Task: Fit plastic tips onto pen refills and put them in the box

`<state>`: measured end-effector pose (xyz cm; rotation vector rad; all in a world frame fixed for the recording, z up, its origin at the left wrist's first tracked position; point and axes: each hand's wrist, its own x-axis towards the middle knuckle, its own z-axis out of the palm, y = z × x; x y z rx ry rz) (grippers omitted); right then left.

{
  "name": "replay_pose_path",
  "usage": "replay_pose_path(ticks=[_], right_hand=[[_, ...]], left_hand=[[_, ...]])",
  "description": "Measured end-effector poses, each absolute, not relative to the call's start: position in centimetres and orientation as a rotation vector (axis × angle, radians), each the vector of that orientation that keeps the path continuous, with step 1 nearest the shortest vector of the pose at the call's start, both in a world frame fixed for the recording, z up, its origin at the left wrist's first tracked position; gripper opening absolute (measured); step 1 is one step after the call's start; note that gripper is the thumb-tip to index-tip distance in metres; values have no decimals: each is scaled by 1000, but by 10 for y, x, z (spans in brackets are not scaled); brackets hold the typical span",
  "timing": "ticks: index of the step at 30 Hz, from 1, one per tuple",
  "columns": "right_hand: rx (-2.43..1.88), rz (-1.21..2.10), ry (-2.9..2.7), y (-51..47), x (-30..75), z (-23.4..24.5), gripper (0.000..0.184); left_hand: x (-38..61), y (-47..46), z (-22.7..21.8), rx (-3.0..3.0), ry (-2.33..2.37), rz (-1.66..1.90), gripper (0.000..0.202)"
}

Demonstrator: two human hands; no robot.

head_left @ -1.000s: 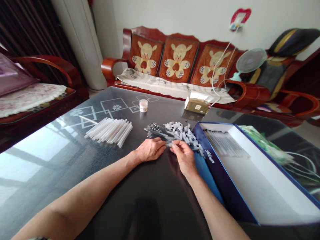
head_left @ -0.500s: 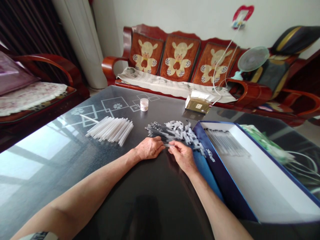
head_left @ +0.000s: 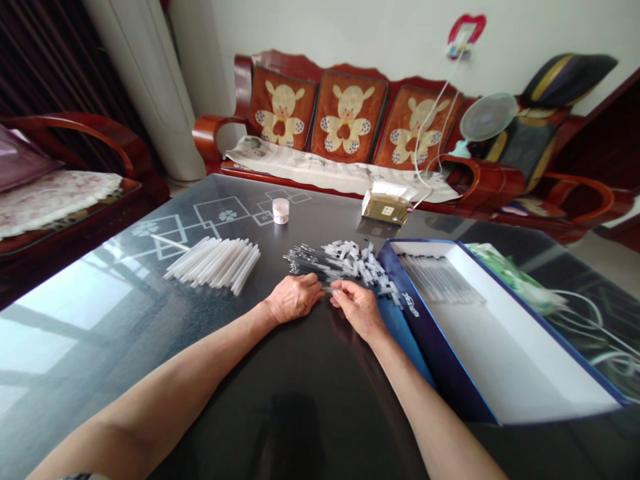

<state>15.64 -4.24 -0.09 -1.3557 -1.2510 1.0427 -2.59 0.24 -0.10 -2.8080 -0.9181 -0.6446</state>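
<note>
My left hand [head_left: 297, 297] rests on the dark table with its fingers closed. Facing it, my right hand [head_left: 358, 308] pinches between thumb and fingertips. Both grip a thin, greyish pen refill [head_left: 327, 289], mostly covered by the fingers. Just beyond the hands lies a heap of dark pen refills [head_left: 313, 259] with metallic tips pointing left. Small whitish plastic pieces [head_left: 361, 261] are strewn at the heap's right side. To the left of my left hand is a pile of white pen barrels [head_left: 215, 264], lying side by side.
An open blue box [head_left: 520, 360] stands on the right, with a row of clear slim pens [head_left: 443, 280] inside. Beyond it are a green plastic packet [head_left: 515, 273] and white cable [head_left: 580, 303]. A small white tub [head_left: 281, 212] and a tissue box [head_left: 385, 207] stand farther back.
The whole view has shifted slightly left as the head turned. Both hands keep the same hold close together, with little visible movement.
</note>
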Motion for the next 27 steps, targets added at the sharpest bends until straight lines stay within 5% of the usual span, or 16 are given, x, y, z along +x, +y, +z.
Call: replay_pose_path(ticks=[13,19,27], right_hand=[[-1501,67,-2194,-55,160,55,15],[-1650,-258,-1880,-68,254,91,14],[-2446,-163,-1533,-38,377,61,19]], left_hand=[[-29,11,-1,-2778,-717,-1024,28],[-29,12,4,-2548,-836,-1237,54],[-31,22,-4,-2584,-934,-1155,40]])
